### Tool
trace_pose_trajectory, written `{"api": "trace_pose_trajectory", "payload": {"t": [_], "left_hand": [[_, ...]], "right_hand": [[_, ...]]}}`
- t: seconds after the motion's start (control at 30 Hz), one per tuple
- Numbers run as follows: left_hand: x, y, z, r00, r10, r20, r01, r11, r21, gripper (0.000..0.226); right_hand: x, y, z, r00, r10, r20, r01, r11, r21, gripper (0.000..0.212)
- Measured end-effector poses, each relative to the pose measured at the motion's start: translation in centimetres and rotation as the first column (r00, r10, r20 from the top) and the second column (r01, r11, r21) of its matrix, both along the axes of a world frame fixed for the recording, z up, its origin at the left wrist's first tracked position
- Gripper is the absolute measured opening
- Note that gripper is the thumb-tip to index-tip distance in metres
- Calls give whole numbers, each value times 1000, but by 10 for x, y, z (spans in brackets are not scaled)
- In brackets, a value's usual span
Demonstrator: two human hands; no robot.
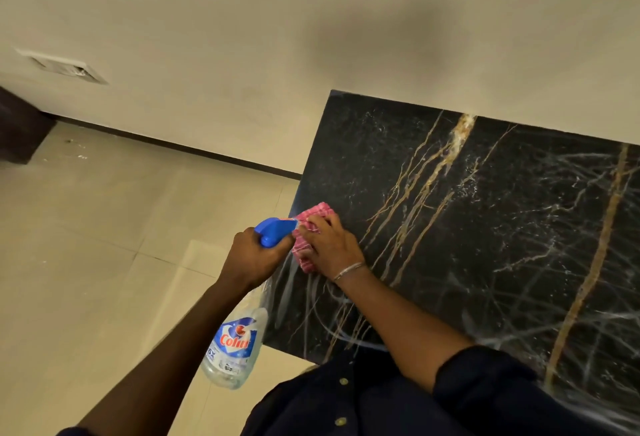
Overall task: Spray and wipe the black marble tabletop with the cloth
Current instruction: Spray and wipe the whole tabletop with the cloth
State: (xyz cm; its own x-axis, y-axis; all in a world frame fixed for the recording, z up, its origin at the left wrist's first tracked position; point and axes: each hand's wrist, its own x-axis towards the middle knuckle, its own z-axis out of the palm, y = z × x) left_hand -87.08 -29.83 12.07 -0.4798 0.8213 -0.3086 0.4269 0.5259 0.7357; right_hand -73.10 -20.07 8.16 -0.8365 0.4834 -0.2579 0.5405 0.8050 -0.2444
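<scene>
Cloth (314,216), pink checked, lies on the black marble desk (485,227) near its left edge, with its long axis running away from the person. The right hand (330,245) presses it down with fingers extended. Just to the left, the left hand (254,257) grips the neck of a Colin spray bottle (235,349). The nozzle points at the cloth and the body hangs over the tiled floor (86,227).

Glossy veined marble tabletop (485,227), woven pink cloth (311,224), clear plastic bottle (235,349).
</scene>
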Motion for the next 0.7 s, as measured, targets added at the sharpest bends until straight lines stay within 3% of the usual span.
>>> {"api": "trace_pose_trajectory", "payload": {"t": [0.07, 0.2, 0.3, 0.4, 0.47, 0.57, 0.63, 0.7], "left_hand": [[-4, -4, 0, 1000, 15, -10, -15, 999, -33, 28], [-12, -7, 4, 999, 37, -1, -37, 997, -63, 26], [-12, -9, 5, 998, 55, 3, -55, 997, -55, 27], [-10, -8, 4, 998, 64, 23, -63, 997, -45, 27], [-7, -4, 5, 998, 60, 22, -60, 997, -39, 27], [-2, -2, 7, 998, 54, 10, -54, 998, -28, 25], [-2, -4, 7, 998, 57, -10, -57, 998, -19, 26], [-4, -9, 8, 997, 71, -27, -72, 997, -22, 27]], "right_hand": [[-8, 4, -3, 1000, 24, 15, -23, 999, -39, 62], [26, 9, -26, 993, -119, -26, 112, 975, -193, 61], [75, 10, -34, 937, -333, -105, 309, 931, -195, 57], [88, 7, -39, 897, -426, -115, 405, 898, -171, 52], [67, 4, -39, 906, -410, -105, 394, 907, -148, 53], [12, -3, -25, 961, -249, -124, 237, 966, -107, 57], [-20, -6, -10, 981, -115, -156, 107, 992, -60, 49], [-38, -8, -4, 983, -90, -162, 77, 993, -87, 43]]}}
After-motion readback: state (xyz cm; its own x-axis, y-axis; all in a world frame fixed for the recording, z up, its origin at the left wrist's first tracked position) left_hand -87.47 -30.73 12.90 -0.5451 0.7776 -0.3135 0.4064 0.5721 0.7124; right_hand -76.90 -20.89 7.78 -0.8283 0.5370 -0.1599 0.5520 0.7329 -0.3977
